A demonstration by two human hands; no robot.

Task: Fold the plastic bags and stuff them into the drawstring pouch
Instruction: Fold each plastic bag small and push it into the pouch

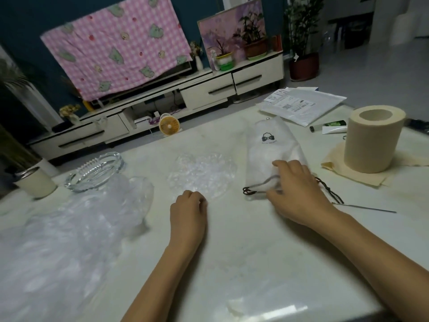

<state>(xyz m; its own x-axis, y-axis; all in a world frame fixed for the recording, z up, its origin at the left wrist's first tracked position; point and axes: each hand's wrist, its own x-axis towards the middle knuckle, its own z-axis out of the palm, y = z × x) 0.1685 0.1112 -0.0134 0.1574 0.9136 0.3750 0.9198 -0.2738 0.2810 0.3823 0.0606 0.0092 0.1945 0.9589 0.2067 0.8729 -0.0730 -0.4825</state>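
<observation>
A white drawstring pouch with a black bow-tie logo lies flat on the pale table, mouth end toward me, its dark cords trailing out both sides. My right hand rests on the pouch's near end, fingers curled over the mouth and cord. My left hand sits on the table in a loose fist, touching the near edge of a crumpled clear plastic bag. A larger heap of clear plastic bags spreads over the left part of the table.
A glass ashtray and a white cup stand at the left. At the right stand a paper roll on a cloth, a mailer envelope, a tube and a thin metal rod.
</observation>
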